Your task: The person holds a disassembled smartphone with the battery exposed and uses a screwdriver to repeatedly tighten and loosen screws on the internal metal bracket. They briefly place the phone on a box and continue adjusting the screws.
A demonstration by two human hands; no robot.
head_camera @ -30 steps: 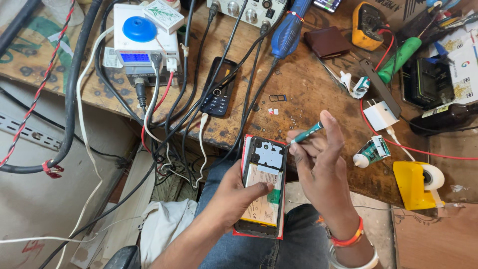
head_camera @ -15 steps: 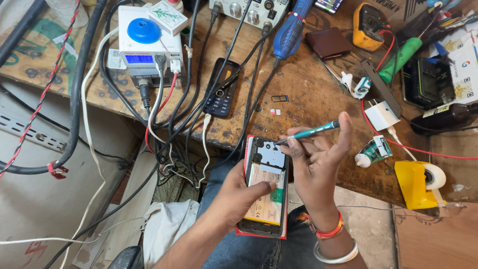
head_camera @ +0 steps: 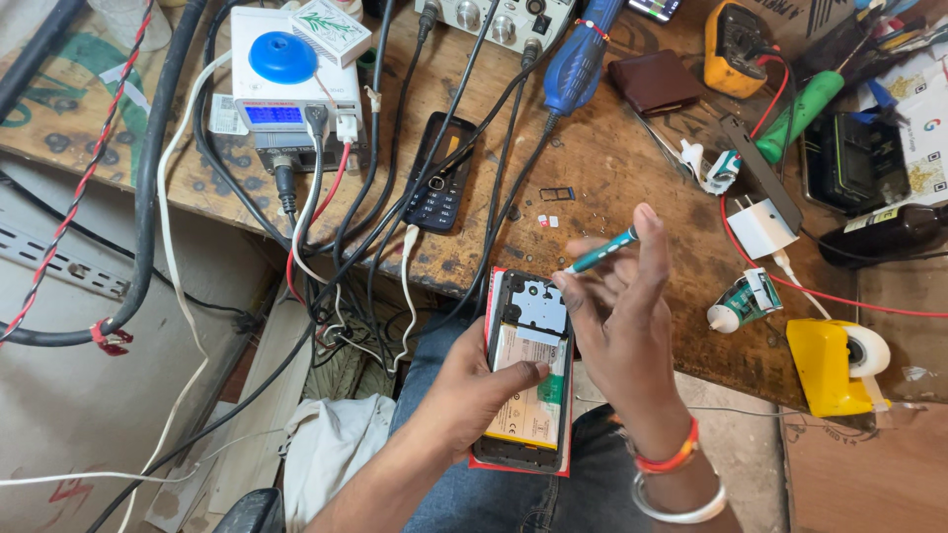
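Phone: an opened smartphone (head_camera: 528,380) with the back cover removed was held over the lap, at 6 o'clock from the keypad phone (head_camera: 439,183) on the bench.
Left hand: the left hand (head_camera: 474,395) was closed around the left edge of the smartphone, with the thumb laid on the battery (head_camera: 523,400).
Right hand: the right hand (head_camera: 617,316) was pinched on a teal screwdriver (head_camera: 600,252); the other fingers were spread loosely.
Tool position: the screwdriver tip was seen at 1 o'clock from the metal shield plate (head_camera: 538,306), lifted away, not touching it.
Done, as judged: the cover was off, and the battery and the shield plate were exposed.
Small parts: a card tray (head_camera: 556,193) and some tiny pieces were lying on the wooden bench (head_camera: 612,168), at 12 o'clock from the smartphone.
Left, as judged: the shield plate and the battery were not yet lifted out, so the opening seemed only partly finished.
Screws: whether screws remained in the plate could not be told.
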